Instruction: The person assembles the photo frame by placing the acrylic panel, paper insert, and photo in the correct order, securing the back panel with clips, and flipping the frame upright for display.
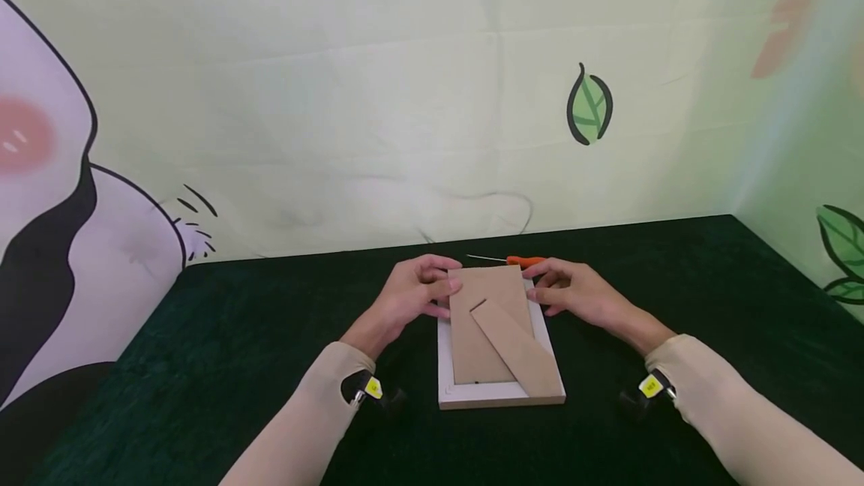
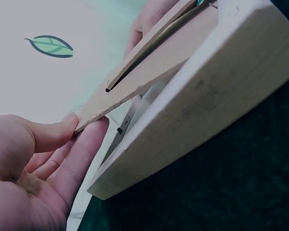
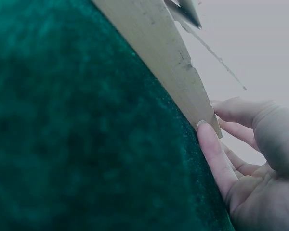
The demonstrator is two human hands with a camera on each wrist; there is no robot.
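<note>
Backdrop: we count one printed cloth wall (image 1: 405,96) behind the picture frame, turning a corner to the frame's right; four leaf prints show on it.

Tabletop: one, covered in dark green cloth (image 1: 675,298); we see its far edge just behind the picture frame and wide bare cloth to the frame's left, right and near side.

Picture frame: one, white-edged (image 1: 501,394), lying face down near the middle of the tabletop, short sides toward and away from us.

Backing board: one brown board (image 1: 472,336) set in the frame; in the left wrist view its far left corner (image 2: 94,118) is lifted off the frame, with a gap under it.

Stand flap: one brown strip (image 1: 516,347) on the board, running from the board's middle to the frame's near right corner.

Hands: we count two, one at each far corner of the frame.

Left hand (image 1: 412,295): at the frame's far left corner; thumb and fingers (image 2: 84,149) close together and pinching the lifted corner of the backing board.

Right hand (image 1: 580,295): at the frame's far right corner; fingers (image 3: 213,149) loosely spread and relaxed, one fingertip touching the frame's wooden corner (image 3: 202,115), holding nothing.

Screwdriver: one, orange-handled (image 1: 526,262), lying on the tabletop just behind the frame, its thin shaft pointing left, close to the right hand's fingertips.
</note>
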